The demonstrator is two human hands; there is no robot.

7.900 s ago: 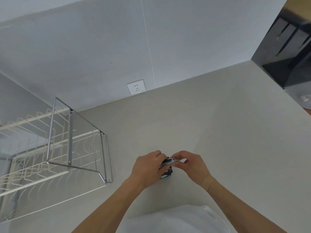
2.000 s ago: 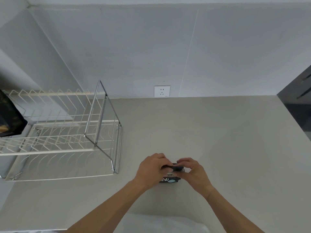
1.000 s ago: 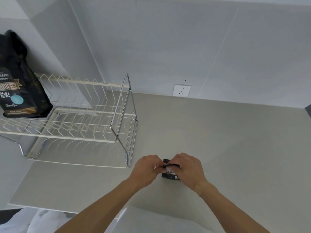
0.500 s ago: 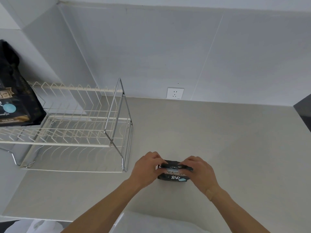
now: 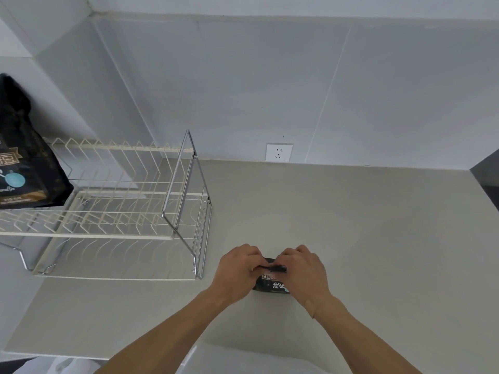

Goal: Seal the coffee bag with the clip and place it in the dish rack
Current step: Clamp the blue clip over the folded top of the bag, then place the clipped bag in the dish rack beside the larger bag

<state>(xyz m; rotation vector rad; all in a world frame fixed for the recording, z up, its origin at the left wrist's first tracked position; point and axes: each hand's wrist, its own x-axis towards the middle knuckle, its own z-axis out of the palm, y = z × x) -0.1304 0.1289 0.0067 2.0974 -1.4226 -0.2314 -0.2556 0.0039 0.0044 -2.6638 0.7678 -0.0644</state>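
A small black coffee bag (image 5: 271,284) with white lettering stands on the grey counter (image 5: 351,238), mostly hidden between my hands. My left hand (image 5: 237,271) pinches its top from the left. My right hand (image 5: 305,271) grips the top from the right, where a thin dark clip (image 5: 275,268) lies along the folded edge. The white wire dish rack (image 5: 113,211) with a chrome frame stands on the counter to the left, a short distance from my hands.
A large black coffee bag (image 5: 24,157) stands at the rack's far left end. A wall socket (image 5: 279,152) is at the back wall. A dark appliance edge (image 5: 486,174) shows at the right. White cloth lies at the counter's front edge.
My hands have drawn closer together over the bag's top, hiding more of it. The view has shifted slightly; the bag stays in the same place on the counter.
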